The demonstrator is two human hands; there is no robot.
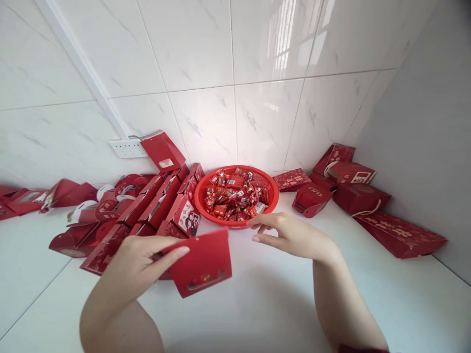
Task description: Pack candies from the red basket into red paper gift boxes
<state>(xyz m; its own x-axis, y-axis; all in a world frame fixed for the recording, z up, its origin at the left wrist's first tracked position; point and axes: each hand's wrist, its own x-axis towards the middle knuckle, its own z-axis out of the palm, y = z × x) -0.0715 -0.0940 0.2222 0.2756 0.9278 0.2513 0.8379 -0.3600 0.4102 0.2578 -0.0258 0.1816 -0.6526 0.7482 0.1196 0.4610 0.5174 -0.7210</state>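
My left hand (142,267) grips a red paper gift box (202,260) by its left side, the thumb on the near face. A small slot with a gold mark shows low on that face. My right hand (283,234) is at the near right rim of a red plastic basket (273,196), its thumb and fingers apart with nothing seen in them. Whether the fingertips touch the rim I cannot tell. Wrapped candies (235,193), mostly red, fill the basket.
Left of the basket stand rows of red boxes (156,208), with handled round-topped ones (110,208) further left. One box (164,151) leans by a wall socket (127,148). More red boxes (362,196) are piled at right by the grey side wall (423,132). White tiles rise behind.
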